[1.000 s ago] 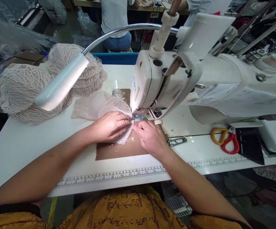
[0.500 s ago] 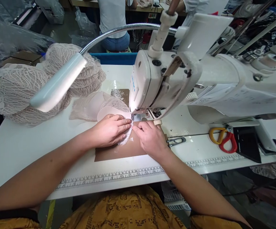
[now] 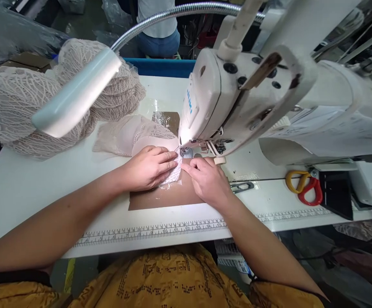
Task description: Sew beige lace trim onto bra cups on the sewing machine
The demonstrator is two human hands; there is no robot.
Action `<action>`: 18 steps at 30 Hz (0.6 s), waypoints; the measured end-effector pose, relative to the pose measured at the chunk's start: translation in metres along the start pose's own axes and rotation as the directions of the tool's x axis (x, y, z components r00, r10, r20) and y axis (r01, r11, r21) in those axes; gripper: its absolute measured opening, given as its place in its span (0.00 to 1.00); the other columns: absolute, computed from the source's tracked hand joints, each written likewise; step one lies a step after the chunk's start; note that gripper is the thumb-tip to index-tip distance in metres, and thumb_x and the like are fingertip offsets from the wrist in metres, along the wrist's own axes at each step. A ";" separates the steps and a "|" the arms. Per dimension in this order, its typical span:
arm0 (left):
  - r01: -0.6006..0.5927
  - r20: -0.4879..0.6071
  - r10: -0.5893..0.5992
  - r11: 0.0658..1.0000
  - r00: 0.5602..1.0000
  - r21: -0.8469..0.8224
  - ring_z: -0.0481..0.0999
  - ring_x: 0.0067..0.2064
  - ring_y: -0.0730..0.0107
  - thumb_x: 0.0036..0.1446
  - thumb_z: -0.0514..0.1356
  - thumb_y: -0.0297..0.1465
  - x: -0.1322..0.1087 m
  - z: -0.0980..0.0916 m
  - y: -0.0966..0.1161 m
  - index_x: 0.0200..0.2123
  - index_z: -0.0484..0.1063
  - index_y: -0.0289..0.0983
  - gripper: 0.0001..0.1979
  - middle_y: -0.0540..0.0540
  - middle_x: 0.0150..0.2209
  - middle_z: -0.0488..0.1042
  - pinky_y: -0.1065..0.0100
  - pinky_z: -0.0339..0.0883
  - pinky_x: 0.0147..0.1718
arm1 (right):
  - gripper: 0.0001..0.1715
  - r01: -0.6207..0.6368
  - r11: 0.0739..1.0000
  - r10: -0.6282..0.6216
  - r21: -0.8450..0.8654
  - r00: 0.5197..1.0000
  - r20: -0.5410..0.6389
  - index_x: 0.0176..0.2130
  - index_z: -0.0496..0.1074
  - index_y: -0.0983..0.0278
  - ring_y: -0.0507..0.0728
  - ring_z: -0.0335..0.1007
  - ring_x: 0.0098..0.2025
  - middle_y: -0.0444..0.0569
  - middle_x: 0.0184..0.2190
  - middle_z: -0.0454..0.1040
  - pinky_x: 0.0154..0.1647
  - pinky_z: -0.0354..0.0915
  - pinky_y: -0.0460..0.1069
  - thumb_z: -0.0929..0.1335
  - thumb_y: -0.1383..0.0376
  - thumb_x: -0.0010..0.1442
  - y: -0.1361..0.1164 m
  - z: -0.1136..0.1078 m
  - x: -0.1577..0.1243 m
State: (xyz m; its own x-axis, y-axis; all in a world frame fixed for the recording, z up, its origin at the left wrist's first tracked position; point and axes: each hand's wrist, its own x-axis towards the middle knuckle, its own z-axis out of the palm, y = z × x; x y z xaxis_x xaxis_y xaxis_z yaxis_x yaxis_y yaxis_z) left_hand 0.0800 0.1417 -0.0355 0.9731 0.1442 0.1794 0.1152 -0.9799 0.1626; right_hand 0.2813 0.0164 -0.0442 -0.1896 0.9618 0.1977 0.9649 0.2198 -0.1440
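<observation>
My left hand (image 3: 152,167) lies flat on a pale lace-edged fabric cup piece (image 3: 153,143), fingers stretched together towards the needle area. My right hand (image 3: 206,177) is closed, its fingers curled and one fingertip at the right edge of the white lace strip (image 3: 174,173); its thumb is mostly hidden. Just beyond both hands stands the head of a white sewing machine (image 3: 201,96), the fabric reaching to its presser foot (image 3: 182,152). Beneath the hands is a brown sheet (image 3: 147,201) on the white table.
Stacked beige lace cups (image 3: 22,107) fill the left back, behind a lamp (image 3: 76,92) on a bendable neck. Scissors (image 3: 310,192) with red and yellow handles lie right, beside a dark flat device (image 3: 335,192). A printed ruler (image 3: 160,231) runs along the front edge. A person (image 3: 158,34) sits beyond.
The view has moved closer to the machine head. The lace strip now lies straighter under my left fingers, and my right fingertip stays at its edge.
</observation>
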 end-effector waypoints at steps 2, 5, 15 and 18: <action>-0.022 0.001 0.022 0.999 1.000 -0.028 0.68 0.52 0.54 0.66 0.51 0.33 -0.002 -0.001 0.000 0.55 0.71 0.36 0.18 0.37 0.57 0.70 0.55 0.63 0.47 | 0.23 0.071 0.996 -0.071 0.051 0.997 -0.004 0.51 0.75 0.60 0.55 0.58 0.36 0.48 0.36 0.72 0.35 0.53 0.50 0.62 0.74 0.61 0.002 -0.001 -0.002; -0.058 0.003 0.058 0.997 0.998 -0.055 0.69 0.45 0.57 0.65 0.51 0.32 -0.002 -0.003 -0.001 0.52 0.74 0.37 0.17 0.37 0.51 0.72 0.57 0.63 0.43 | 0.20 0.158 0.982 -0.159 0.103 0.987 0.009 0.48 0.76 0.60 0.55 0.58 0.35 0.47 0.34 0.72 0.36 0.54 0.50 0.63 0.74 0.61 0.003 -0.004 -0.004; -0.106 0.089 0.114 0.990 0.989 -0.096 0.67 0.38 0.63 0.68 0.49 0.33 -0.002 -0.005 -0.004 0.53 0.74 0.45 0.17 0.42 0.39 0.73 0.61 0.59 0.40 | 0.19 0.201 0.974 -0.204 0.107 0.979 0.022 0.46 0.76 0.59 0.55 0.58 0.36 0.46 0.33 0.71 0.35 0.52 0.50 0.64 0.75 0.60 0.005 -0.005 -0.006; -0.109 0.109 0.119 0.990 0.987 -0.093 0.66 0.38 0.63 0.69 0.48 0.33 -0.002 -0.006 -0.004 0.53 0.74 0.47 0.17 0.43 0.37 0.72 0.61 0.58 0.39 | 0.18 0.208 0.973 -0.210 0.100 0.978 0.010 0.45 0.76 0.59 0.55 0.58 0.36 0.46 0.33 0.72 0.35 0.51 0.50 0.64 0.75 0.60 0.005 -0.004 -0.006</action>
State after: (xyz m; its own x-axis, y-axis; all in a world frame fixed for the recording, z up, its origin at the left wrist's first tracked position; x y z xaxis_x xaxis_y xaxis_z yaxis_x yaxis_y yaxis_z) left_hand 0.0763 0.1457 -0.0310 0.9958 0.0104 0.0911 -0.0110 -0.9728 0.2314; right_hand 0.2883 0.0107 -0.0420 -0.3897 0.8957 0.2140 0.8812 0.4302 -0.1960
